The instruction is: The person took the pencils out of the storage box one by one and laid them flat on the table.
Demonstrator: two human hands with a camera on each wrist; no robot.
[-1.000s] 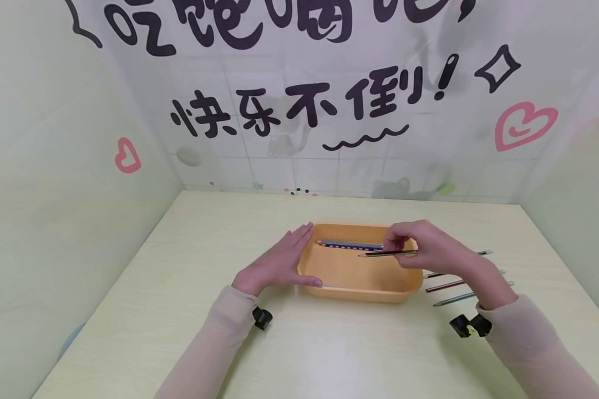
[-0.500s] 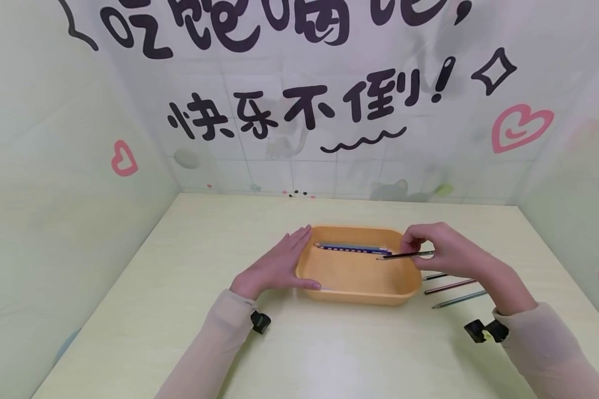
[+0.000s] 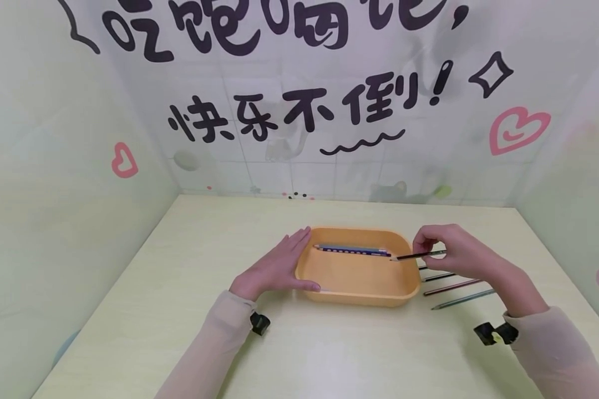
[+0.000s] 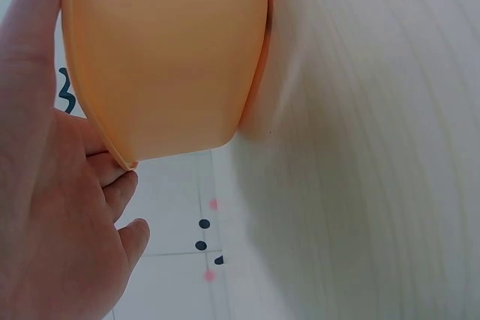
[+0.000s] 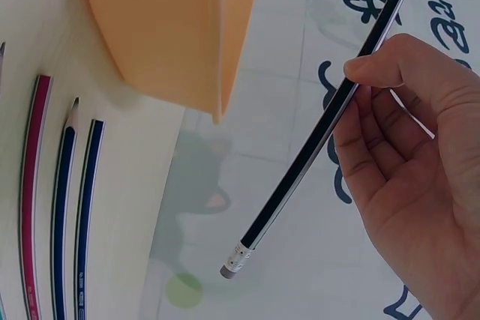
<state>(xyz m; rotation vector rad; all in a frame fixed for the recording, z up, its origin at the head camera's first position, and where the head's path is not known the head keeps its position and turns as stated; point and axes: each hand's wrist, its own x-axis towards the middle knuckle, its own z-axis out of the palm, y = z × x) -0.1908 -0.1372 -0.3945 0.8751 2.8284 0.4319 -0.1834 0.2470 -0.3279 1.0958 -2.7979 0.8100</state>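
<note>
An orange plastic tray (image 3: 358,301) stands on the table, holding a grey-blue pencil (image 3: 346,247) and a dark blue pencil with pale dots (image 3: 354,252) side by side. My left hand (image 3: 277,265) rests on its left end, thumb along the front rim and fingers fairly straight along the left side. In the left wrist view some fingertips are hidden behind the tray wall (image 4: 172,50). Above the tray's right rim, my right hand (image 3: 454,252) pinches a black pencil (image 5: 307,148) with silver stripes between thumb and fingers. Its eraser end hangs free in the right wrist view.
Right of the tray lie several pencils, among them a dark red pencil (image 5: 31,185), a dark blue sharpened pencil (image 5: 64,207) and a grey-green pencil (image 3: 459,300). A printed white cloth (image 3: 289,172) backs the table (image 3: 219,233), with pale walls on both sides.
My right hand has moved to the right with the black pencil, from over the tray's interior to its right rim. My left hand has stayed on the tray's left end.
</note>
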